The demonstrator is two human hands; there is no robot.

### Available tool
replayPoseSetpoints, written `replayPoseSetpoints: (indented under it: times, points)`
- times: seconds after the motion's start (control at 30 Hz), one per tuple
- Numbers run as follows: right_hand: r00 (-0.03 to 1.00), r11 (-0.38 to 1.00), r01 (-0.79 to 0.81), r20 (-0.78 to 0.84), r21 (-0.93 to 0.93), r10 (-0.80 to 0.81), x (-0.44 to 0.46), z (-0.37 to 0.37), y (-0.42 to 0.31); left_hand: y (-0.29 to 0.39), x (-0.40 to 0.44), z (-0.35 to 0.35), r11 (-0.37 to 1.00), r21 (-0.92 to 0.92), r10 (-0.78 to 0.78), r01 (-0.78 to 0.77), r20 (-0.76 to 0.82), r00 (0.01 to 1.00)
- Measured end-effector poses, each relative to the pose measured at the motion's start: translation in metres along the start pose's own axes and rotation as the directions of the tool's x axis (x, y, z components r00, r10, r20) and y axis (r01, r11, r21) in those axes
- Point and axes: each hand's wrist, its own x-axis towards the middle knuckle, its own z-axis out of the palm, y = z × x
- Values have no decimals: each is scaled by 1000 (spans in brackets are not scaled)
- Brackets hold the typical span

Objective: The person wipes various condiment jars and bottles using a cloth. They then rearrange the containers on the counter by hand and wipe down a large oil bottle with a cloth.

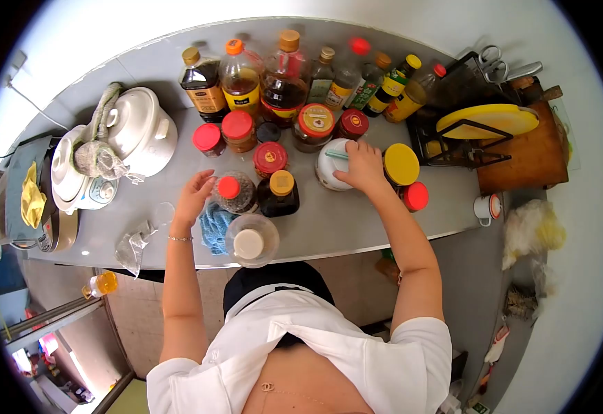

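Note:
My right hand [365, 167] grips the white-lidded jar [329, 178] from its right side, fingers over the lid by its pale green handle. Beside that hand stand a yellow-lidded jar [401, 164] and a small red-lidded jar [415, 196]. My left hand [194, 195] is held with fingers apart, just left of a clear jar with a red cap [236, 193]; whether it touches the jar I cannot tell. A blue cloth [215, 228] lies below that jar. Near the counter edge is a clear container with a white disc [251, 241]. A dark jar [279, 194] stands between my hands.
Sauce and oil bottles [284, 79] line the back wall, with several red-lidded jars [238, 130] before them. White lidded pots [136, 124] stand at left, near a clear plastic bag [134, 248]. At right are a black rack [446, 131], a wooden board [532, 155] and an enamel mug [486, 207].

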Motion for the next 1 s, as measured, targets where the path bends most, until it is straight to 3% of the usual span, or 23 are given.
replayPoseSetpoints:
  times: [0.1, 0.2, 0.3, 0.47, 0.5, 0.53, 0.63, 0.77, 1.0]
  points:
    - [976, 979, -143, 187, 147, 115, 11, -1, 1, -2, -4, -8, 998, -63, 0, -1, -4, 1000]
    - [979, 986, -116, 179, 117, 94, 8, -8, -5, -2, -10, -10, 995, -101, -15, 14, -5, 1000]
    - [991, 987, -91, 109, 134, 76, 4, -32, -11, -1, -8, -11, 995, -92, -37, 37, 2, 999]
    - [982, 961, -172, -37, 218, 184, 1, -142, 3, 10, -1, -3, 994, -108, -2, 6, 30, 1000]
    - [964, 965, -137, -194, 222, 181, 4, -151, 18, 11, 1, -1, 994, -108, 7, -3, 28, 1000]
    - [954, 966, -151, -224, 212, 199, 9, -164, 31, 12, 2, 0, 994, -108, 15, -12, 25, 1000]
    - [937, 948, -281, -171, 149, 305, 32, -183, 73, 15, 1, 3, 998, -66, 19, -18, 15, 1000]
    - [923, 936, -352, -164, -5, 347, 58, -141, 128, 11, -2, 2, 1000, -31, 3, -3, 7, 1000]
    - [907, 907, -421, 2, 29, 421, 65, -55, 156, -7, -7, -3, 993, -118, -27, 21, -42, 999]
